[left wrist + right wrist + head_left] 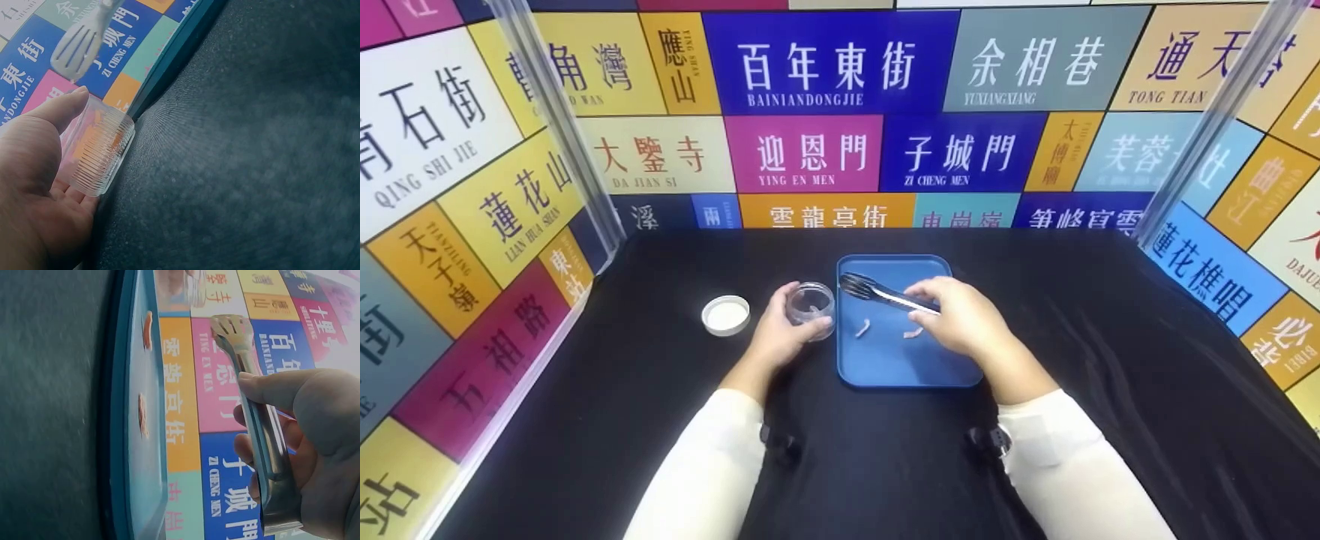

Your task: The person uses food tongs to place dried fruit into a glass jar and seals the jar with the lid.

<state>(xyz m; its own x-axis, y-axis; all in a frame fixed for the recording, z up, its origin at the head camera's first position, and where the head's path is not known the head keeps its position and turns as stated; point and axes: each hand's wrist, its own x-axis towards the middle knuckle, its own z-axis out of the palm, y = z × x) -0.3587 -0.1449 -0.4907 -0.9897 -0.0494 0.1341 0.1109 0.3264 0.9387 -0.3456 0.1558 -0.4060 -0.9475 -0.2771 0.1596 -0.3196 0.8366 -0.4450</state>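
My left hand [781, 330] grips a clear plastic jar [811, 301] at the left edge of the blue tray; a small pale piece shows inside it in the head view. The jar's ribbed side [101, 152] faces the left wrist camera, thumb on one side and fingers on the other. My right hand [960, 313] holds metal tongs [889, 292] above the tray, their slotted tips [232, 329] pointing left toward the jar. Two small pinkish strips lie on the tray, one strip [863, 328] left of the other strip [913, 333].
The blue tray [885, 371] lies on a black cloth-covered table [870, 457]. A round white lid [726, 315] sits left of my left hand. Panels with street names [817, 60] stand behind and at both sides, with clear corner posts.
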